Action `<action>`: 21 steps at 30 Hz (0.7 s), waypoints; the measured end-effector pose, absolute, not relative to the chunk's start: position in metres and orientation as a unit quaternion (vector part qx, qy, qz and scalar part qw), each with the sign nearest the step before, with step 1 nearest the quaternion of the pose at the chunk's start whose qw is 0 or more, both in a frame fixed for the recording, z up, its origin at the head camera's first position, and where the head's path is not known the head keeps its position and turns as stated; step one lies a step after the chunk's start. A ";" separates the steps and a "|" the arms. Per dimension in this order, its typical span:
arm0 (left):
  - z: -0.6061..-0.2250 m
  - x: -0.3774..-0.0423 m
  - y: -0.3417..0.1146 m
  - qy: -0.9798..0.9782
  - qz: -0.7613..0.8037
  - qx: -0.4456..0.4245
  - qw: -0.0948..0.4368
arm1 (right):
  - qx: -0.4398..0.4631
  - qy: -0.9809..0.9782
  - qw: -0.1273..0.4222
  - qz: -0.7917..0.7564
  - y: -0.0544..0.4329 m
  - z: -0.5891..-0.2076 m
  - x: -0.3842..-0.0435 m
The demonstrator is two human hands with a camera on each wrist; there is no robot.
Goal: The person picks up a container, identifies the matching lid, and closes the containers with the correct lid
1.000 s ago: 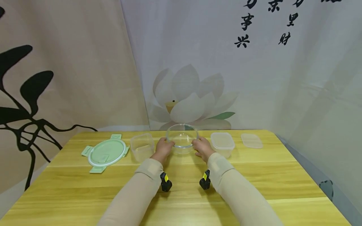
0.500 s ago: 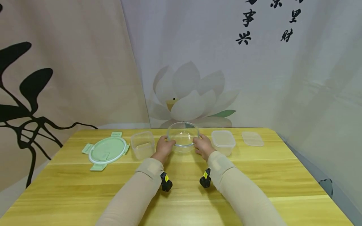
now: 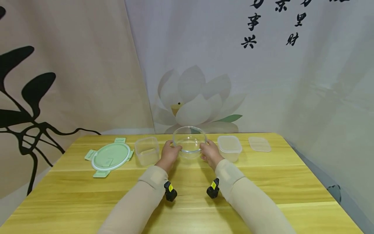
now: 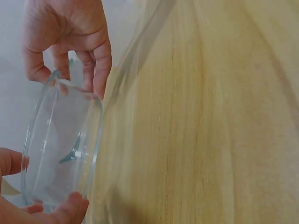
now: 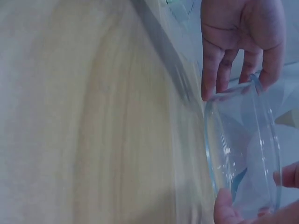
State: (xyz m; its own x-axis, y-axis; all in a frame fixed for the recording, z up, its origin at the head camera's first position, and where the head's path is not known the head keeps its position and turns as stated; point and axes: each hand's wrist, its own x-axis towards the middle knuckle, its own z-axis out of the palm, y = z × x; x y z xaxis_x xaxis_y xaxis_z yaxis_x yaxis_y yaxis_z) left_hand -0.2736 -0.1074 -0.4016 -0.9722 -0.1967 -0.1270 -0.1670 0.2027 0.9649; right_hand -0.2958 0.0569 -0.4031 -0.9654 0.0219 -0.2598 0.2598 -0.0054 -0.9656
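A round clear glass bowl (image 3: 190, 151) is held between both hands near the back of the table. My left hand (image 3: 169, 155) grips its left side, thumb over the rim. On the opposite side, my right hand (image 3: 211, 153) holds the rim in the same way. The left wrist view has the bowl (image 4: 63, 140) tilted, with the left hand (image 4: 56, 213) low in the picture and the right hand (image 4: 70, 28) above. In the right wrist view the fingers of the left hand (image 5: 243, 28) reach along the glass, opposite the right hand (image 5: 229, 211).
Left of the bowl stand a clear square container (image 3: 147, 152) and a round green lid (image 3: 111, 156) with flaps spread out. To the right are a lidded square container (image 3: 230, 148) and a flat square lid (image 3: 259, 144). A printed curtain (image 3: 263, 91) hangs behind the wooden table (image 3: 187, 214).
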 end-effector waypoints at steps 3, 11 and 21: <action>-0.396 -0.267 -0.107 -0.775 -0.622 0.110 0.013 | 0.092 0.693 0.082 -0.711 0.057 -0.400 -0.289; -0.386 -0.250 -0.109 -0.774 -0.625 0.101 0.015 | 0.076 0.700 0.072 -0.707 0.057 -0.389 -0.271; -0.374 -0.231 -0.110 -0.784 -0.615 0.087 0.011 | 0.039 0.717 0.071 -0.693 0.062 -0.375 -0.246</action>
State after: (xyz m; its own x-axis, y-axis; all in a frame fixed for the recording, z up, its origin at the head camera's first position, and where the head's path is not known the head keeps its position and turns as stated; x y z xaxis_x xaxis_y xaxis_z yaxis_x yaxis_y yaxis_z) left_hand -0.2308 -0.1103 -0.3735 -0.9848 -0.1497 -0.0885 -0.1215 0.2289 0.9658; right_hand -0.2464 0.0623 -0.3750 -0.9867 -0.0421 -0.1568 0.1553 0.0370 -0.9872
